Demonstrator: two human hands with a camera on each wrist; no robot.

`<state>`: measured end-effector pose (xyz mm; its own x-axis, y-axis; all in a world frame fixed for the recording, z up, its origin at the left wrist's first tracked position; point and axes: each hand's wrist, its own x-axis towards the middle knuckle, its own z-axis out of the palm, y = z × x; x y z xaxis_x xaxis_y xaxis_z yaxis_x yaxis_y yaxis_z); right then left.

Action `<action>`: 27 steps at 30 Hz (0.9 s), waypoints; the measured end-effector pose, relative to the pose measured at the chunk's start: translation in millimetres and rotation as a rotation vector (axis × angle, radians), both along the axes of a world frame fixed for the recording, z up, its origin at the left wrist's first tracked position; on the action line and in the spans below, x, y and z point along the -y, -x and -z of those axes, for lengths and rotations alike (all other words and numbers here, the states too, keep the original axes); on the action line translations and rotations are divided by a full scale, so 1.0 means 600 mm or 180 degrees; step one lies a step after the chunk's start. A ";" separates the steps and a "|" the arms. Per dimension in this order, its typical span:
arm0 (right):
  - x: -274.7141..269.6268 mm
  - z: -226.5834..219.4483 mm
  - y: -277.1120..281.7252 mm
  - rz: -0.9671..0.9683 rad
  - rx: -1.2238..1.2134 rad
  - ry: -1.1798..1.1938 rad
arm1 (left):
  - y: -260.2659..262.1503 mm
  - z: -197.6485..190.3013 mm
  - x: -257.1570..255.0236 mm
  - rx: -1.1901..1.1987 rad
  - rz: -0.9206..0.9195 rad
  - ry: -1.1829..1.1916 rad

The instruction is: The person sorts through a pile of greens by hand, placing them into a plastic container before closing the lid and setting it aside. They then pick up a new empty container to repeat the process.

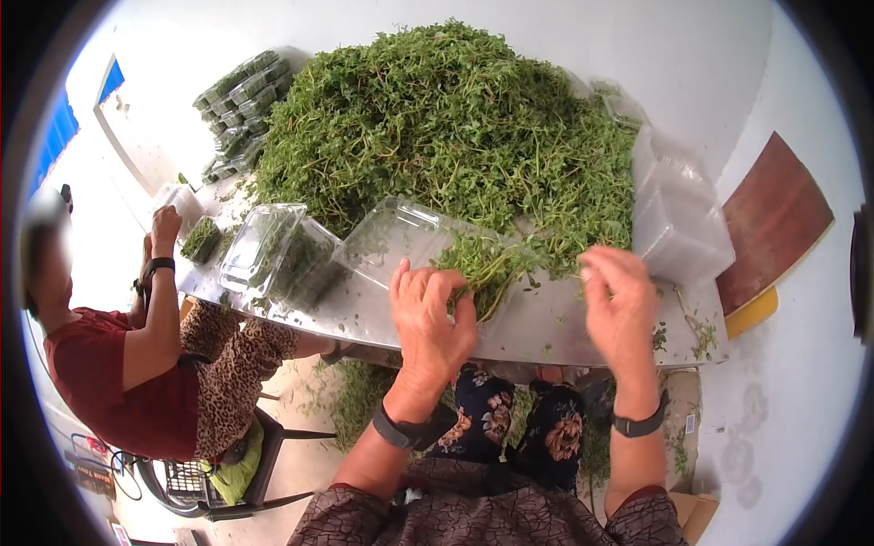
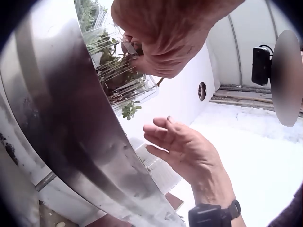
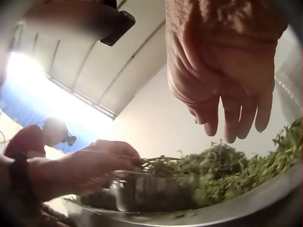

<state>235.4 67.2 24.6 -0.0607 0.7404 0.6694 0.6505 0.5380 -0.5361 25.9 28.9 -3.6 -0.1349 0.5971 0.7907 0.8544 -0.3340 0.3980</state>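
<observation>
My left hand (image 1: 430, 314) pinches herb bunch (image 1: 487, 264) at table (image 1: 546, 332) edge, stems over open clear clamshell (image 1: 391, 238); my right hand (image 1: 619, 300) relaxed, fingers spread, holding nothing; neighbouring clamshell (image 1: 305, 264) part-filled with greens.

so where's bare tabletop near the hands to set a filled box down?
Barest patch: the metal table strip along the near edge, between the left hand and right hand, with only stray leaves. Some more right of the right hand, below the stacked empty containers. Crowded: the herb pile behind, open clamshells to the left.
</observation>
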 end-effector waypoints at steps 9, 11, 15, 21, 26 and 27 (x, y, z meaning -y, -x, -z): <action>0.038 0.007 0.060 -0.1149 0.0534 -0.0254 | -0.001 0.001 0.011 -0.0155 0.0092 -0.0082; 0.037 0.003 0.064 -0.1188 0.0756 -0.0282 | -0.002 -0.008 0.017 -0.0308 0.0228 -0.0019; 0.021 0.010 0.072 -0.1106 0.0883 -0.0216 | 0.000 -0.017 0.022 -0.0271 0.0368 0.0056; -0.020 0.005 0.092 -0.0885 0.1278 0.0063 | -0.001 -0.005 0.016 -0.0462 0.0227 0.0195; -0.025 0.009 0.085 -0.1034 0.0967 0.0219 | 0.008 0.001 0.019 -0.0237 0.0402 0.0558; -0.023 0.008 0.078 -0.1224 0.0583 0.0318 | 0.011 0.001 0.022 -0.0209 0.0404 0.0559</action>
